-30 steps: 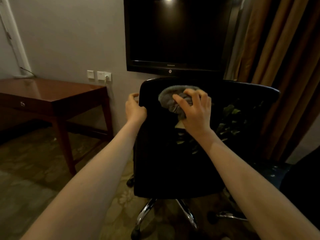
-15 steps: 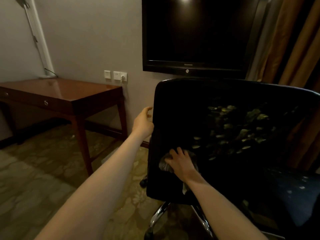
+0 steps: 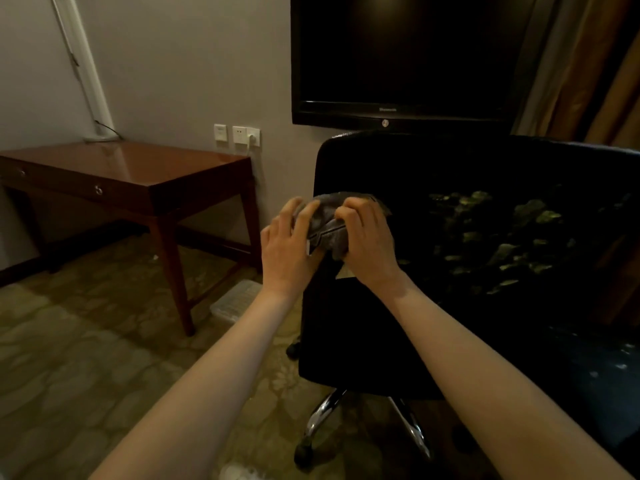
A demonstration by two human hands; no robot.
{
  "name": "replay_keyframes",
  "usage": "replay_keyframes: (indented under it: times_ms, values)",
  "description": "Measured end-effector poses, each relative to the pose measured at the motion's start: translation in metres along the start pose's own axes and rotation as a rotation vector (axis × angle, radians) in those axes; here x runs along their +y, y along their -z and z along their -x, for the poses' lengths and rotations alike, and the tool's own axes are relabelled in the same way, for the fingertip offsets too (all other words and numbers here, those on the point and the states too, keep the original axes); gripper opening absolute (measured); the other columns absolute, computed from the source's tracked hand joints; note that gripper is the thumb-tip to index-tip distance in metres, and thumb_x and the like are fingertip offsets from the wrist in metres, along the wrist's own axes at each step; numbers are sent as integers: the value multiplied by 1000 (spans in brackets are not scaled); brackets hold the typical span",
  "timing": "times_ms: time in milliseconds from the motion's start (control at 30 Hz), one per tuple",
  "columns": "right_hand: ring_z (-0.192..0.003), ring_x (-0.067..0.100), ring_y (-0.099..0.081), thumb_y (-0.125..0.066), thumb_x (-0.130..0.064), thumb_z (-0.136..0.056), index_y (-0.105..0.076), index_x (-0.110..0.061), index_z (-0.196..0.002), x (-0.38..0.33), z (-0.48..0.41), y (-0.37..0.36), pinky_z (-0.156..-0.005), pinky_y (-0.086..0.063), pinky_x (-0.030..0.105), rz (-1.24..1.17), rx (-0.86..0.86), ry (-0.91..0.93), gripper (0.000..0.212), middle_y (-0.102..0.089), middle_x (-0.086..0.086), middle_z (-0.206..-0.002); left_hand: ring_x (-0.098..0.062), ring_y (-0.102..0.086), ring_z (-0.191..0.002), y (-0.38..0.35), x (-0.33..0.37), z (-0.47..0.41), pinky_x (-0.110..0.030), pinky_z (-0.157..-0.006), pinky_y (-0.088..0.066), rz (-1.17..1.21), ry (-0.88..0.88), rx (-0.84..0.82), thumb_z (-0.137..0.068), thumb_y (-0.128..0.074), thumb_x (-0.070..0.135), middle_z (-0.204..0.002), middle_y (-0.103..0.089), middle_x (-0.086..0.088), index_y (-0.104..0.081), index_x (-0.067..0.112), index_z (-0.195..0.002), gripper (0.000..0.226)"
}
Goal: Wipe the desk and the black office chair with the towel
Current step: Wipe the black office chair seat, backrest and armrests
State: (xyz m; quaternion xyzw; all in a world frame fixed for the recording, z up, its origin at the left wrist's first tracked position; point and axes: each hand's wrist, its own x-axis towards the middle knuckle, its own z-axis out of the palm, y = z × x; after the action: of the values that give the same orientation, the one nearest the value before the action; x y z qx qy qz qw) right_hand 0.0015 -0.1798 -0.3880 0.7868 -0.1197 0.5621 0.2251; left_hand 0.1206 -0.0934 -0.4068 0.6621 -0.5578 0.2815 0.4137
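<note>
Both forearms come in from the bottom edge, bare, converging on the chair back. Chrome chair legs (image 3: pixel 320 419) with black casters stand on the patterned carpet (image 3: pixel 69 358) just below.

Left hand (image 3: pixel 285 251): fingers (image 3: pixel 292 211) slightly spread, bent over the left end of the towel (image 3: pixel 327 216), thumb out to the side. Right hand (image 3: pixel 369 245): fingers pressed together and curled tight, gripping the towel's right end from on top. Both hands hold it.

Towel: grey, bunched into a lump between the two hands, at the left edge of the black office chair (image 3: pixel 381 323) backrest, in its upper half. Long axis roughly left-right, hand to hand. A folded hem runs across its front, tilted up toward the right. A small pale tag (image 3: pixel 343 274) hangs from under the right hand. Whether the towel touches the backrest, I cannot tell.

Chair: backrest upright and broadside to the camera, top edge level, mesh partly see-through on the right.

Left of the chair, a clear plastic box (image 3: pixel 235 301) lies on the carpet near the desk's nearest leg. The desk (image 3: pixel 138 171) is dark red wood with a glossy top, its long axis running left-right along the wall, with two drawer knobs on the front. A white lamp pole (image 3: pixel 83 64) rises from its back left corner.

On the wall: white sockets (image 3: pixel 237 135) with one plug in, then a black TV (image 3: pixel 398 57), screen off, above the chair. A brown curtain (image 3: pixel 595 81) hangs at the far right.
</note>
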Motion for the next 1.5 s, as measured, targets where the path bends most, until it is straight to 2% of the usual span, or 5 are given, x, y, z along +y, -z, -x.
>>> replay_keyframes:
  times_ms: [267, 400, 600, 933, 1500]
  values:
    - [-94, 24, -67, -84, -24, -47, -63, -9, -108, 5, 95, -16, -81, -52, 29, 77, -702, 10, 66, -69, 8, -102, -28, -53, -115, -46, -7, 38, -40, -92, -39, -177, 94, -673, -87, -56, 17, -125, -55, -3, -54, 22, -125, 38]
    - [-133, 25, -32, -54, -13, -88, -31, -11, -142, -8, 146, 9, -107, -28, 33, 13, -1166, -211, 60, -38, 9, -143, -28, -49, -120, -60, 21, 70, -43, -100, -36, -265, -27, -1093, -90, -51, 18, -130, -50, -6, -52, 21, -128, 39]
    - [-94, 29, -60, -81, -8, -54, -62, -8, -106, 38, 109, 55, -79, -53, 39, -38, -654, -268, 55, -67, 10, -100, -24, -43, -123, -37, 58, 20, -38, -96, -31, -162, -144, -749, -86, -52, 32, -132, -47, 1, -43, 39, -135, 50]
    - [-97, 26, -53, -66, -22, -85, -66, -11, -101, 80, -15, 125, -83, -40, 38, 315, 175, -39, 20, -68, 10, -105, -22, -52, -86, 16, 119, -80, -32, -71, -38, -45, -465, 130, -79, -51, 37, -100, -66, -2, -68, 21, -110, 38]
    - [-108, 33, -38, -55, -20, -74, -44, -17, -123, 84, 122, 61, -78, -50, 57, 101, -421, -94, 50, -38, 7, -126, -24, -58, -89, -81, 69, 6, -33, -78, -37, -404, -526, -279, -77, -59, 26, -98, -65, -3, -67, 24, -112, 36]
